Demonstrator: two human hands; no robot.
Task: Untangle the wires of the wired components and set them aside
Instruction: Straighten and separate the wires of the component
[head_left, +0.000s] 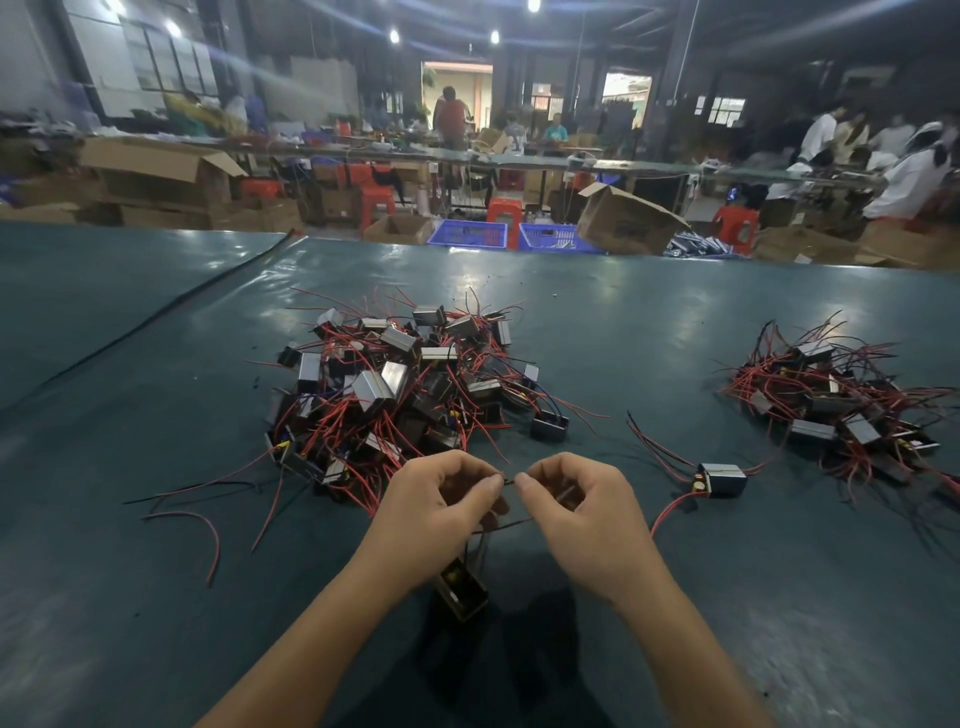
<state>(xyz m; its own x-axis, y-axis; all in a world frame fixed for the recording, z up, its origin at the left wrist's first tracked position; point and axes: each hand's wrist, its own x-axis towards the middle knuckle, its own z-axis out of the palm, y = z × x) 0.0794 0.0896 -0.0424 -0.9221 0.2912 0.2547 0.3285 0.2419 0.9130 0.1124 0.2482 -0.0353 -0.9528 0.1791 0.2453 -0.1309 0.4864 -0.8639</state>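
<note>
A big tangled heap of small boxy components with red and black wires (400, 384) lies in the middle of the green table. A smaller heap (836, 400) lies at the right. One lone component (722, 479) sits between them. My left hand (436, 506) and my right hand (576, 506) are raised close together above the table, each pinching a thin dark wire (510, 481) between thumb and forefinger. A single component (462, 590) hangs from those wires below my left wrist.
The green table (156, 597) stretches wide, its far edge near cardboard boxes (626, 221) and blue crates (467, 234). A dark cable (171, 306) runs diagonally across the left side. Loose red wires (208, 525) trail left of the heap. People work at distant benches.
</note>
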